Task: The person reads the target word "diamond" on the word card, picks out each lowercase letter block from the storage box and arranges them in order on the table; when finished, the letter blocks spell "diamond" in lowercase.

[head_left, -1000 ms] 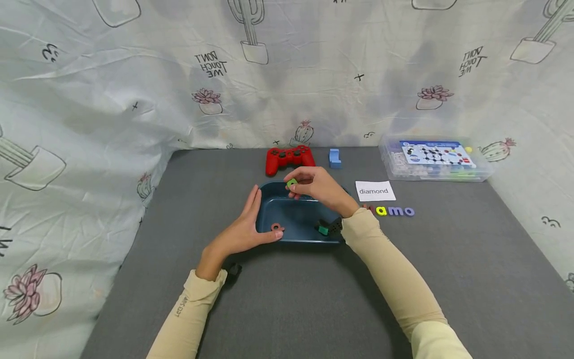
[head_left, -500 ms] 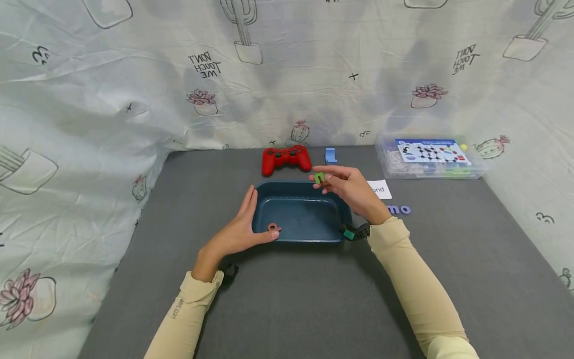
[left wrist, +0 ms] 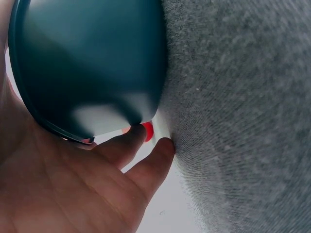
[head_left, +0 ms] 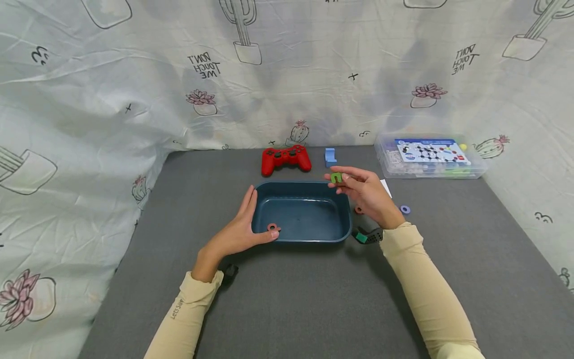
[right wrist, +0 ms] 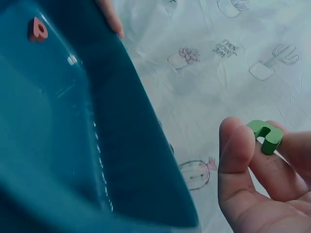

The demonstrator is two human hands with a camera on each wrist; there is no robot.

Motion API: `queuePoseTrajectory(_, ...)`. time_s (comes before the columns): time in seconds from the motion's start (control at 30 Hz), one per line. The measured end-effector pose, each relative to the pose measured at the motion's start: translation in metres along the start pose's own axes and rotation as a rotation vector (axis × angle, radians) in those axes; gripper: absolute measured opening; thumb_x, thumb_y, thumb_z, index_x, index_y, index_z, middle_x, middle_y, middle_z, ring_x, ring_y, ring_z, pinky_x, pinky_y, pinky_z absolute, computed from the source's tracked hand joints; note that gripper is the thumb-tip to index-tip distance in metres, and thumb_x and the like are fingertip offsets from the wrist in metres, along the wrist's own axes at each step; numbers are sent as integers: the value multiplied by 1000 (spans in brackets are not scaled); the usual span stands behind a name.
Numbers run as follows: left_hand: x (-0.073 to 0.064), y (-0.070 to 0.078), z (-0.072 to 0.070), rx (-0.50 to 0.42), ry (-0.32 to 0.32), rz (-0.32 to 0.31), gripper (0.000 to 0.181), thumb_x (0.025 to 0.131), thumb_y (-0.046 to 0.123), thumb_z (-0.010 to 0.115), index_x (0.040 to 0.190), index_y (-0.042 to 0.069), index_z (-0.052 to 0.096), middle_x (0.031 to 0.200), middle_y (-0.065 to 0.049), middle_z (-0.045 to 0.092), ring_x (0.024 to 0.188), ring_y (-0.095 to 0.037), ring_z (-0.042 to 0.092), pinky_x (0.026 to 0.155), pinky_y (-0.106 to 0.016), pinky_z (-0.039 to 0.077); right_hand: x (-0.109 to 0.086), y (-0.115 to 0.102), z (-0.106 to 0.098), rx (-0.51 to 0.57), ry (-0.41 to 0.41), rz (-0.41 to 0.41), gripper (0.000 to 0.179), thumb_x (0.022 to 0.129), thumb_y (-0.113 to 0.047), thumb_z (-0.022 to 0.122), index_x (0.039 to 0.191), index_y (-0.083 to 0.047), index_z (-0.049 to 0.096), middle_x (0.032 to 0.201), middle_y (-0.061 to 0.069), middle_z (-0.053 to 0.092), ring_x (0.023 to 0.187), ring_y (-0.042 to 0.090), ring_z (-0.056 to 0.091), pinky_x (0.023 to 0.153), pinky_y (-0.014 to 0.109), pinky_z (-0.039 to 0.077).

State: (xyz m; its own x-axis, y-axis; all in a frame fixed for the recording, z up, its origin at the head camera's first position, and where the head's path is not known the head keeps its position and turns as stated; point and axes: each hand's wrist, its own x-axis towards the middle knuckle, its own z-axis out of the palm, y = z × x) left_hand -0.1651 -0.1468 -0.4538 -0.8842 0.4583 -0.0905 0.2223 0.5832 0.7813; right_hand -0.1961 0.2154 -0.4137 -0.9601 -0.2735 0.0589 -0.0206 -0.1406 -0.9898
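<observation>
At its left end my left hand (head_left: pixel 235 232) grips the blue plastic tray (head_left: pixel 302 241), thumb over the front rim and fingers along the outer wall (left wrist: pixel 92 68). Inside, near that thumb, lies a reddish letter piece (right wrist: pixel 38 30). My right hand (head_left: pixel 365 194) pinches a green letter n (right wrist: pixel 266 133) between thumb and fingers, raised just beyond the tray's right end. Beneath this hand, part of another reddish letter (head_left: pixel 358 210) shows on the table. A purple letter o (head_left: pixel 405 209) lies to its right. The hand mostly hides a white card (head_left: pixel 385 188).
Behind the tray sit a red game controller (head_left: pixel 286 159) and a small light-blue block (head_left: pixel 330 157). A clear plastic box (head_left: pixel 430 157) with a printed label stands at the back right. A patterned cloth (head_left: pixel 287 75) hangs behind the grey table (head_left: pixel 287 299).
My right hand has moved right with the green letter, from over the tray to past its right end, covering the card and most of the letter row. The left hand keeps its hold.
</observation>
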Motion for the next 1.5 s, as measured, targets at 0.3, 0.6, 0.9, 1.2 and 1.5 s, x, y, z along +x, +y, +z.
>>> queuePoseTrajectory(0.3, 0, 1, -1, -6, -1, -2, 130, 89, 61, 79, 172, 20, -13, 178, -1, -20, 163, -32, 1, 121, -68, 23, -7, 1, -15, 85, 91, 6, 33, 108, -5, 64, 139, 6, 66, 128, 11, 75, 113, 27, 71, 96, 33, 57)
queuePoseTrajectory(0.6, -1, 3, -2, 0, 1, 2, 129, 89, 60, 78, 172, 18, -12, 177, -1, -19, 163, -34, 2, 121, -69, 21, -16, 2, -32, 166, 146, 17, 15, 104, 4, 66, 109, -1, 78, 107, 10, 72, 96, 22, 76, 92, 33, 60)
queuePoseTrajectory(0.9, 1, 2, -3, -10, -3, 15, 128, 90, 58, 78, 172, 17, -12, 177, -3, -19, 163, -33, 2, 122, -68, 21, -26, -2, -52, 233, 133, 35, 15, 104, 8, 63, 112, 2, 75, 110, 13, 78, 103, 24, 78, 94, 35, 58)
queuePoseTrajectory(1.2, 2, 2, -4, -4, -9, -11, 129, 89, 61, 79, 172, 21, -12, 176, 4, -22, 163, -33, 1, 122, -68, 22, -43, -1, -72, 185, 179, 13, 18, 102, 9, 66, 112, 2, 80, 108, 12, 76, 96, 23, 78, 91, 37, 59)
queuePoseTrajectory(1.5, 0, 4, -3, -8, -7, -7, 128, 90, 58, 79, 172, 20, -11, 177, 3, -21, 163, -32, 1, 122, -67, 24, -59, 1, -92, 155, 225, -9, 22, 100, 14, 66, 113, 5, 81, 111, 10, 77, 95, 20, 77, 86, 32, 61)
